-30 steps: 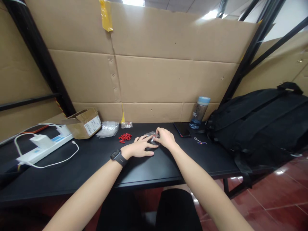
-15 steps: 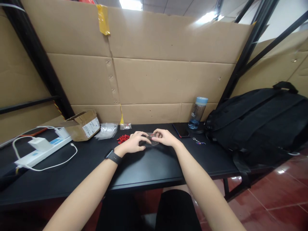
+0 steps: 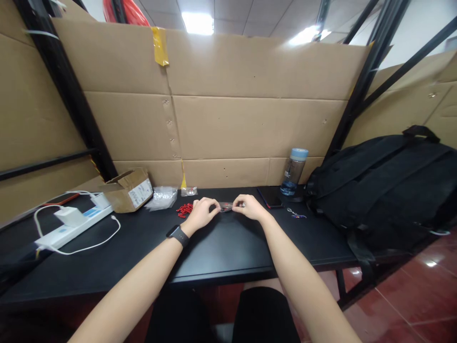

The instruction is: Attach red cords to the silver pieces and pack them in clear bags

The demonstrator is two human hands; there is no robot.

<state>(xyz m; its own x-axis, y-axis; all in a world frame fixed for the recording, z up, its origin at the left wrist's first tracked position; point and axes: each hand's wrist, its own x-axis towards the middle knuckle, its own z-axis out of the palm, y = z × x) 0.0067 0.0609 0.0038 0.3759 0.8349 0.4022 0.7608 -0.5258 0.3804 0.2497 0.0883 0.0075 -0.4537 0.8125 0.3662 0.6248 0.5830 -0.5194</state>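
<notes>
A small clear plastic bag [image 3: 225,206] with something red inside is stretched between my two hands, low over the black table. My left hand [image 3: 203,212], with a dark watch on its wrist, pinches the bag's left edge. On the opposite edge, the fingers of my right hand [image 3: 247,206] are closed in a pinch. Just left of my left hand lies a pile of small red pieces [image 3: 184,209], partly hidden by that hand. Further left, a stack of clear plastic bags [image 3: 162,197] rests on the table.
A small cardboard box [image 3: 130,190] and a white power strip [image 3: 76,226] with cables stand at left. A small filled packet [image 3: 189,191] lies at the back. On the right are a phone [image 3: 270,197], a keychain [image 3: 296,214], a water bottle [image 3: 294,172] and a black backpack [image 3: 385,186].
My left hand's spread fingers have closed into a pinch on the bag. Both hands now hold the bag by opposite edges. The head view has tilted up slightly.
</notes>
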